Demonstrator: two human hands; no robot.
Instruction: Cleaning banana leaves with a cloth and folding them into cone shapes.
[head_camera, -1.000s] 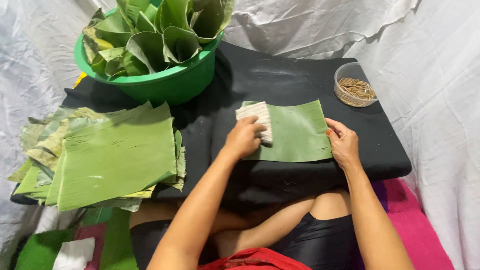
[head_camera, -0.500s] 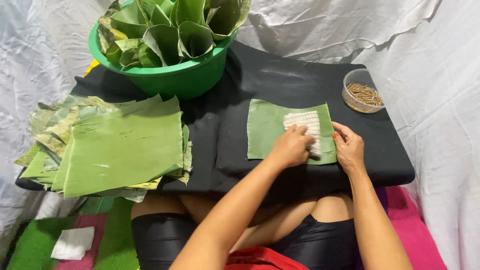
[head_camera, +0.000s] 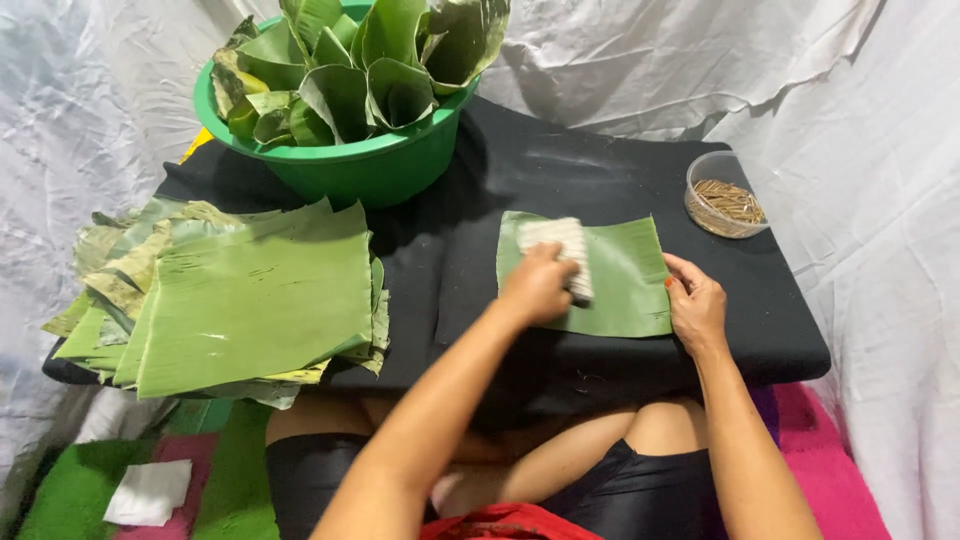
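A rectangular green leaf piece (head_camera: 625, 272) lies flat on the black cloth-covered table (head_camera: 560, 180). My left hand (head_camera: 538, 286) presses a white cloth (head_camera: 558, 243) onto the leaf's left half. At the leaf's right edge my right hand (head_camera: 694, 303) rests with its fingers on the leaf, holding it down.
A stack of cut green leaves (head_camera: 235, 295) lies at the table's left. A green tub (head_camera: 350, 160) full of rolled leaf cones stands at the back. A clear round container of small sticks (head_camera: 725, 195) sits at the back right. White sheeting surrounds the table.
My left hand with the white cloth slid right across the leaf and has now come back to its left half. My right hand stays at the leaf's right edge.
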